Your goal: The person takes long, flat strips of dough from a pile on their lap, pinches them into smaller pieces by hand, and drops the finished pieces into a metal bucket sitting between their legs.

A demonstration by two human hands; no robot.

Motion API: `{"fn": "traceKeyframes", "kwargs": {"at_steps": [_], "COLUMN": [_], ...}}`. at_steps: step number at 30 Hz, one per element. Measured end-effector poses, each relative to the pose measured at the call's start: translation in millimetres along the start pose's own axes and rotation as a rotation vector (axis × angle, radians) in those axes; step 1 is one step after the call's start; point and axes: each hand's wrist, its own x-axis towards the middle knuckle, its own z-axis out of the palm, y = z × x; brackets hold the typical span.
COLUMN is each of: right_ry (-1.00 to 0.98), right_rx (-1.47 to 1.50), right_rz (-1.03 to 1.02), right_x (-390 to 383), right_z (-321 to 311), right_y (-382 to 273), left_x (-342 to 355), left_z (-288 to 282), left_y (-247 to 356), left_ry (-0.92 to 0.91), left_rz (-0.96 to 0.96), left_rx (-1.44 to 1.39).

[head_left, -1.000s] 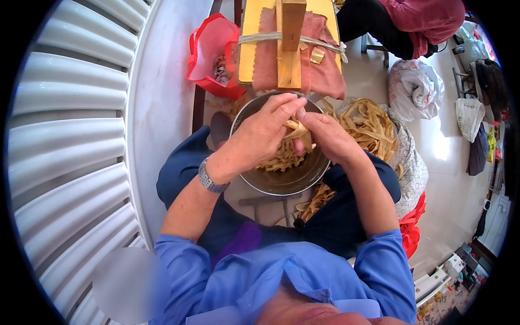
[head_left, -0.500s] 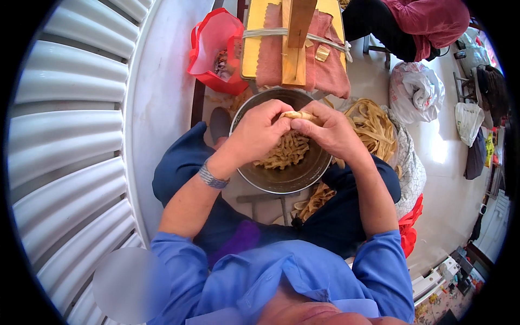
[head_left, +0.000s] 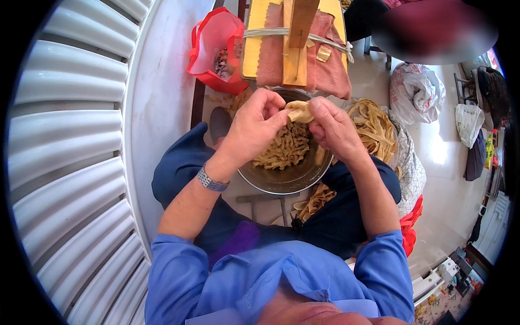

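Observation:
My left hand (head_left: pixel 255 127) pinches one end of a folded pale tan strip (head_left: pixel 297 111), its fingertips pressed on it. My right hand (head_left: pixel 334 130) grips the other end, thumb on top and fingers curled beneath. Both are over a large steel pot (head_left: pixel 266 186) holding many short, knobbly tan pieces (head_left: pixel 281 150). Beside the pot at the right lies a heap of long flat tan strips (head_left: pixel 371 135); more strips (head_left: pixel 317 200) sit under my right leg.
Just beyond the pot stands a yellow board (head_left: pixel 252 62) with pink cloth and a tied wooden post (head_left: pixel 297 49). A red bag (head_left: pixel 203 70) is at its left, white plastic bags (head_left: pixel 414 92) at right, with another person (head_left: pixel 357 19) behind. White radiator panels (head_left: pixel 70 135) line the left.
Both hands have parted slightly and turned, so the strip between them now shows as a wider folded piece. Over the last second my left hand's fingertips have moved a little left.

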Motion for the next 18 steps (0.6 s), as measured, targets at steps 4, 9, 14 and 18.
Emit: {"fn": "traceKeyframes", "kwargs": {"at_steps": [4,9,14,18], "right_ry": [0.025,-0.001,0.002,0.015], "right_rx": [-0.137,-0.181,-0.197,-0.25], "right_rz": [-0.081,-0.169,-0.262,-0.144], "right_x": [2.3,4.4,9.7,-0.6], "right_z": [5.1,6.4,12.6,1.1], "right_y": [6.8,8.9,19.9,-7.7], "left_x": [-7.9,-15.4,-12.9,-11.9], "left_z": [5.9,15.5,12.2,-19.8], "left_y": [7.5,7.8,5.5,17.6], "left_ry": [-0.024,0.029,0.175,0.28], "left_rz": [-0.022,0.173,0.369,0.159], "left_rx": [-0.119,0.0,0.353,0.052]}}
